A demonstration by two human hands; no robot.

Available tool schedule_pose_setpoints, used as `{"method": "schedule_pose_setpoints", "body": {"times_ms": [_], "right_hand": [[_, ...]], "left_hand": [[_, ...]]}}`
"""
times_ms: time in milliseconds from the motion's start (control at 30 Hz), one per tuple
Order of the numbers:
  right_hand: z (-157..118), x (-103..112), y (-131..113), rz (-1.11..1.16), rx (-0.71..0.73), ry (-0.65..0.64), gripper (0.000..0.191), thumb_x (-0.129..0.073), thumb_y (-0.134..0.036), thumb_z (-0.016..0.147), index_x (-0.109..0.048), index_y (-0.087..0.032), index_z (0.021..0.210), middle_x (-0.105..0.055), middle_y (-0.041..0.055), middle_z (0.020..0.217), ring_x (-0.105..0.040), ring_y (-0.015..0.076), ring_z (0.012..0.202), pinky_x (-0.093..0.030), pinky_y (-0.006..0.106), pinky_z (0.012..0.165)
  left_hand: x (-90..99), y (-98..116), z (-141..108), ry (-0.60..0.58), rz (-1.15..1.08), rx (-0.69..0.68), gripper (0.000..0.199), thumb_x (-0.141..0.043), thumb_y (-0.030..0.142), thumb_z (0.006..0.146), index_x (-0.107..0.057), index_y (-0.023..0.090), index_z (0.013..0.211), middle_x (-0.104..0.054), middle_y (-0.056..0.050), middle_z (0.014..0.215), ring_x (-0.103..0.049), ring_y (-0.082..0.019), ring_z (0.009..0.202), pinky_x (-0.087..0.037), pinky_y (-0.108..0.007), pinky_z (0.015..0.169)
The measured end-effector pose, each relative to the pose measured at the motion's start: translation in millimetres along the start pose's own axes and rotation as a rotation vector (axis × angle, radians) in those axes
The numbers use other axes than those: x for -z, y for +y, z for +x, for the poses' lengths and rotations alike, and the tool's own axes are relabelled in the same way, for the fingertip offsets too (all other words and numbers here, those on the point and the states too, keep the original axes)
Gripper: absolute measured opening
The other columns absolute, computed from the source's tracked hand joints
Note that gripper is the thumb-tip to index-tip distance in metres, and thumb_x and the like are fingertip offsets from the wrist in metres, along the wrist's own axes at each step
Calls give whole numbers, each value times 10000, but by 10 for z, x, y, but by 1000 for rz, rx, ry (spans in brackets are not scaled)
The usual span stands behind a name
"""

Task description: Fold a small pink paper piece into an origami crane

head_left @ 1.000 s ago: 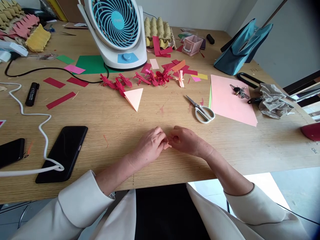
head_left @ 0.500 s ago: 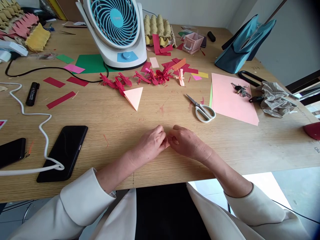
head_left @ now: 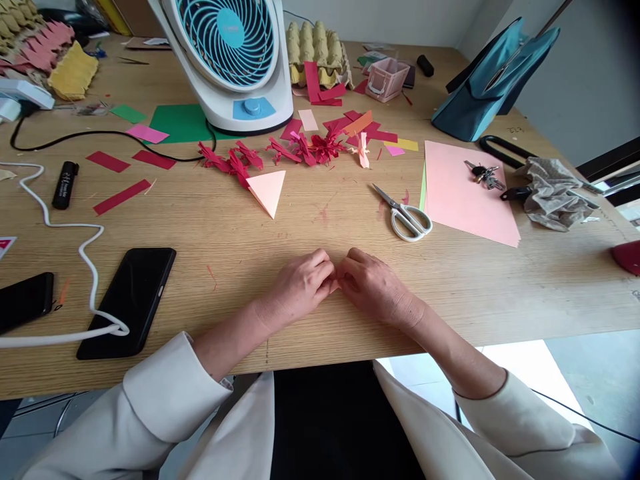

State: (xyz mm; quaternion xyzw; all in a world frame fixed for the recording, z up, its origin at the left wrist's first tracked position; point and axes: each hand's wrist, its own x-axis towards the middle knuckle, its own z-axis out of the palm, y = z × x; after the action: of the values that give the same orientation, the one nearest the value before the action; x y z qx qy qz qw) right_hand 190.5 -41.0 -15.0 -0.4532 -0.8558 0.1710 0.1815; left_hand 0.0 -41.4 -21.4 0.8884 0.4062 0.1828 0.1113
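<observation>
My left hand (head_left: 311,279) and my right hand (head_left: 367,280) meet near the table's front edge, fingers pinched together. Between the fingertips is a small piece of light orange-pink paper (head_left: 337,285), mostly hidden by the fingers. Ahead of the hands lies a pale pink folded paper triangle (head_left: 269,191). Twisted red paper pieces (head_left: 327,148) form a row behind it, with a pale pink twisted piece (head_left: 363,151) at the right end. White-handled scissors (head_left: 406,217) lie to the right, blades slightly parted.
A white fan (head_left: 240,110) stands at the back. Pink paper sheets (head_left: 463,207) with keys on top lie right, near a blue bag (head_left: 487,87). On the left are a black phone (head_left: 133,300), a white cable (head_left: 90,267), a marker (head_left: 65,185) and red strips (head_left: 121,197).
Both hands stay together at almost the same spot, with small finger movements around the paper. The camera view has shifted slightly.
</observation>
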Motion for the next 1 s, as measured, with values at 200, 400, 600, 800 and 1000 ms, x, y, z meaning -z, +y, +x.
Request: {"method": "schedule_pose_setpoints", "body": {"times_ms": [200,400,600,800,1000], "right_hand": [[-71,-12,30,65,22,46,89,-569,-98,835,-578,-171,785,-521,27,805,-480,138,703,-375,261,655],[-103,-57,48,27,57,90,116,-550,-99,859,-578,-177,777,-533,29,801,-483,147,711,-368,275,663],[-191,-26,37,78,77,98,87,-562,-116,891,-620,-172,861,-546,43,844,-520,157,770,-406,288,719],[-284,-9,62,104,142,114,156,-535,-131,927,-673,-201,904,-576,55,887,-542,172,826,-423,323,779],[-337,7,122,90,219,95,204,-526,-100,922,-693,-204,976,-593,70,922,-550,180,839,-436,342,783]], "left_hand": [[2,21,-17,47,-22,-19,137,-505,198,934,-565,165,816,-568,-33,895,-539,-137,757,-425,-271,693],[10,11,-42,60,-28,-70,149,-508,192,943,-572,163,811,-566,-38,885,-555,-146,813,-447,-266,732],[-22,16,-70,83,-32,-89,175,-484,241,975,-600,158,874,-591,-44,905,-570,-151,841,-468,-281,774],[32,49,-119,72,-10,-122,171,-482,184,968,-637,168,899,-625,-39,910,-591,-157,872,-480,-298,810],[71,10,-214,63,51,-238,209,-467,94,952,-642,178,1028,-667,-38,1082,-595,-158,953,-494,-298,867]]}}
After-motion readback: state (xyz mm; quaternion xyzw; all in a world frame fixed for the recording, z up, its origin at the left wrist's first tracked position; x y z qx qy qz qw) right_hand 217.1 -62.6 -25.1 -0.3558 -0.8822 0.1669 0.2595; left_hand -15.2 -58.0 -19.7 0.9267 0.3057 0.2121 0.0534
